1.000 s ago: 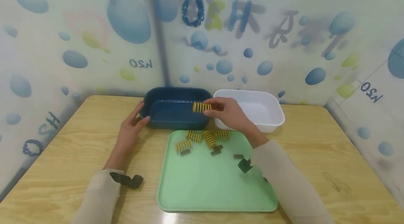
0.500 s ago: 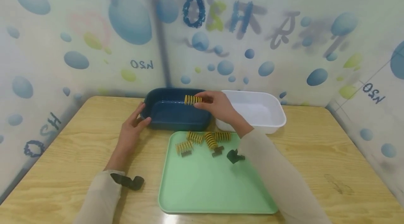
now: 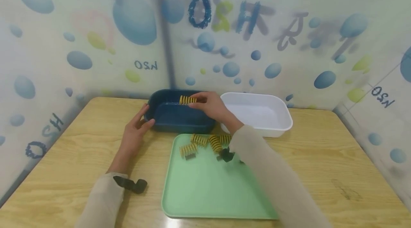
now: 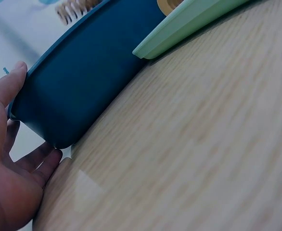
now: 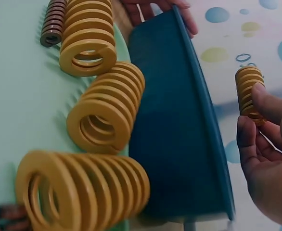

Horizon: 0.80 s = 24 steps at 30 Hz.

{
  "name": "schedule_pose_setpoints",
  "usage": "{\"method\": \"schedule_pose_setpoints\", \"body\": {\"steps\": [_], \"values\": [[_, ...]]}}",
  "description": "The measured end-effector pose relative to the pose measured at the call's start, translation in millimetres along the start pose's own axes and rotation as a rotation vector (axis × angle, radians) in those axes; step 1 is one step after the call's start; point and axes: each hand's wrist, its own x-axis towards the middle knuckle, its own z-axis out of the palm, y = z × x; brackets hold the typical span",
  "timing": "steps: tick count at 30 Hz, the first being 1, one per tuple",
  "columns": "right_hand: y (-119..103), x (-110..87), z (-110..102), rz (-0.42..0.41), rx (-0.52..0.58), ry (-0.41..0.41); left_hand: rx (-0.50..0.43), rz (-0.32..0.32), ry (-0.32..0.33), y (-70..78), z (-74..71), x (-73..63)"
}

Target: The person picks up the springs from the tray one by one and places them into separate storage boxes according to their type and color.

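My right hand pinches a yellow coil spring by its right end, above the dark blue bin. In the right wrist view the thumb and fingers close on this spring's lower part. My left hand holds the bin's left end; in the left wrist view its thumb is on the rim and other fingers curl at the lower corner. Several more yellow springs, one a thick coil, lie along the far edge of the green tray. Small dark brown springs lie beside them.
A white bin stands right of the blue one, at the back of the wooden table. A wall printed with blue bubbles rises behind both. The right forearm hides part of the tray.
My right hand has carried the yellow spring leftward and slightly back, from near the bin's right end to over its middle. My left hand has stayed at the blue bin.
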Motion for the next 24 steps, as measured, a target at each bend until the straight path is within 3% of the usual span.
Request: {"method": "schedule_pose_setpoints", "body": {"steps": [10,24], "values": [[-1,12.7,24,0.006,-0.033,-0.050,0.032,-0.002,0.015,0.8,-4.1,-4.9],[8,28.0,37,0.013,-0.064,-0.038,-0.030,0.015,0.013,-3.3,1.3,2.3]]}}
